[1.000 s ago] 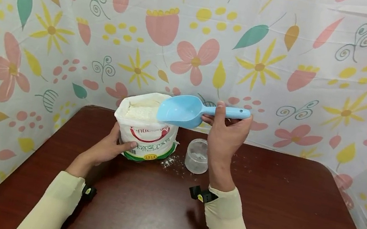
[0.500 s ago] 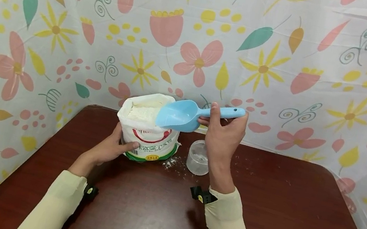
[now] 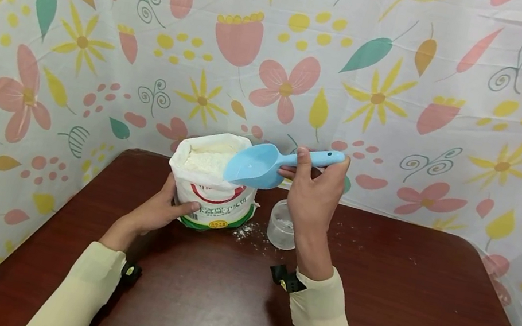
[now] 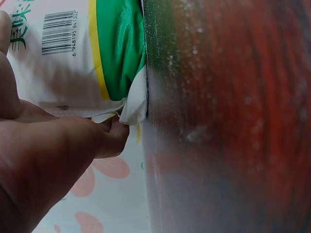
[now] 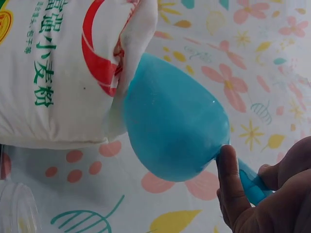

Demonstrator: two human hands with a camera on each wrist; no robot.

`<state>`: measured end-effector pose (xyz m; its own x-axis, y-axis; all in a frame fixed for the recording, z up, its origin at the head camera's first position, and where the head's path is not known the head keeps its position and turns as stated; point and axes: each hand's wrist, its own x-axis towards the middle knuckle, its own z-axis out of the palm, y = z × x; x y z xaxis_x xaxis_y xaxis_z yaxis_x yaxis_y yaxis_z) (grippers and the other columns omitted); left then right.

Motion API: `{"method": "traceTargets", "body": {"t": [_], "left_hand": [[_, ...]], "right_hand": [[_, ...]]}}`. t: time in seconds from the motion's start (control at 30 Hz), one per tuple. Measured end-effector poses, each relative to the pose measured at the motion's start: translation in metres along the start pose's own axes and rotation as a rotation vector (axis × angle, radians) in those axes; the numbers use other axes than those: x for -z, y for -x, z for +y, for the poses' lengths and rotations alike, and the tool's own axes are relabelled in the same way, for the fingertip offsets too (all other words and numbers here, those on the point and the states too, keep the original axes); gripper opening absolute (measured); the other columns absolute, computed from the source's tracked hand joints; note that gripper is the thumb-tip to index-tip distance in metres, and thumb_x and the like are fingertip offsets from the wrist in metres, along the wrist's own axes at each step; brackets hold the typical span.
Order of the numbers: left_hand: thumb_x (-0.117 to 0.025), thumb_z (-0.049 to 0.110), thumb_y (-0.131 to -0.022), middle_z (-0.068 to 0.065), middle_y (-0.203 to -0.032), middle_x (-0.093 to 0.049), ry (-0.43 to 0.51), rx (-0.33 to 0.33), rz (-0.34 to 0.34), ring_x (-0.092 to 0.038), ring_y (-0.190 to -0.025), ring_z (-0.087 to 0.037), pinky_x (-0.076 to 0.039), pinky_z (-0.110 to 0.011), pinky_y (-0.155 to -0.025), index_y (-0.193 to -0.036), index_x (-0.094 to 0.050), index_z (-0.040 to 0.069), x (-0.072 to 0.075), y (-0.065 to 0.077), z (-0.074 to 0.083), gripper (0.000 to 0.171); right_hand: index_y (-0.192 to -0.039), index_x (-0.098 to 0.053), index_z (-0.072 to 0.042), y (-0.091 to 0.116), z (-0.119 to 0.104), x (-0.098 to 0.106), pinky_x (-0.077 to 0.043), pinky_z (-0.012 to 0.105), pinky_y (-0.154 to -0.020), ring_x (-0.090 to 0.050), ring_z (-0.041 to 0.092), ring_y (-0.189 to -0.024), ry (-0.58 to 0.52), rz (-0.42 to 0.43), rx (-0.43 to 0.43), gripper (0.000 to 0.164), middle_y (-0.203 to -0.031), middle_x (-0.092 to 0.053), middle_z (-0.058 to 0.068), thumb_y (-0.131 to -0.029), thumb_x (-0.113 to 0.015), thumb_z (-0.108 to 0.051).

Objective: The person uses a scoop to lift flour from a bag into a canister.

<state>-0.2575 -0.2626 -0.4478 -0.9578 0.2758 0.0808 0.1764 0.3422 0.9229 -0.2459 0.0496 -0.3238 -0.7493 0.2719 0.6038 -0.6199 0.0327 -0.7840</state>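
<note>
In the head view my right hand [image 3: 314,201] grips the handle of a light blue scoop [image 3: 260,166]. The scoop's lip reaches over the right rim of an open white flour bag [image 3: 222,203], and its handle slants up to the right. White flour [image 3: 208,164] shows inside the bag's mouth. My left hand [image 3: 155,211] holds the bag's left side, thumb across the front, with the other fingers partly hidden behind it. Down at the bag's lower corner, the left wrist view shows fingertips [image 4: 116,138]. The scoop's rounded underside [image 5: 175,121] fills the middle of the right wrist view.
A clear round plastic container [image 3: 282,228] stands right of the bag, partly behind my right hand. Spilled flour [image 3: 244,233] dusts the dark brown table [image 3: 211,294] between them. A floral curtain [image 3: 294,35] hangs behind and to the left.
The scoop has tilted, its lip dipping a little toward the bag's mouth and its handle pitching upward. My right hand has shifted slightly left. My left hand keeps its hold on the bag.
</note>
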Motion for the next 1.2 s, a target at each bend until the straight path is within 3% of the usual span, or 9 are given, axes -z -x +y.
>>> {"method": "traceTargets", "body": {"t": [0.3,0.6,0.93,1.2], "left_hand": [[-0.074,0.028,-0.102,-0.009,-0.166,-0.018,0.009,0.002,-0.005,-0.016,-0.157,-0.033,-0.019,-0.066,-0.122,-0.165,0.002,0.025,0.0,0.001,0.0,0.098],[-0.076,0.027,-0.101,-0.007,-0.165,-0.02,0.015,-0.002,-0.004,-0.017,-0.156,-0.03,-0.019,-0.064,-0.123,-0.164,0.003,0.03,0.0,-0.001,-0.001,0.1],[-0.076,0.024,-0.101,-0.006,-0.164,-0.022,0.015,-0.058,-0.013,-0.018,-0.155,-0.029,-0.02,-0.064,-0.122,-0.163,0.006,0.04,0.0,-0.002,0.0,0.104],[-0.076,0.022,-0.101,-0.007,-0.163,-0.023,0.027,-0.052,-0.009,-0.02,-0.154,-0.03,-0.021,-0.063,-0.122,-0.164,0.005,0.037,-0.001,-0.003,-0.001,0.103]], "right_hand": [[-0.113,-0.044,0.003,0.002,0.002,-0.006,-0.063,0.035,-0.069,-0.076,0.03,-0.069,0.0,0.021,0.009,0.033,-0.093,-0.069,0.019,-0.106,-0.067,-0.019],[-0.116,-0.044,0.007,0.005,0.003,-0.012,-0.063,0.034,-0.068,-0.076,0.032,-0.071,-0.003,0.042,0.012,0.038,-0.098,-0.068,0.016,-0.104,-0.07,-0.018],[-0.119,-0.044,0.007,0.005,0.004,-0.012,-0.063,0.035,-0.07,-0.076,0.031,-0.074,-0.018,0.017,0.022,0.041,-0.099,-0.07,0.015,-0.099,-0.076,-0.008],[-0.116,-0.044,0.006,0.006,0.005,-0.015,-0.063,0.034,-0.069,-0.076,0.031,-0.072,0.006,0.029,0.023,0.04,-0.094,-0.07,0.017,-0.1,-0.076,-0.011]]}}
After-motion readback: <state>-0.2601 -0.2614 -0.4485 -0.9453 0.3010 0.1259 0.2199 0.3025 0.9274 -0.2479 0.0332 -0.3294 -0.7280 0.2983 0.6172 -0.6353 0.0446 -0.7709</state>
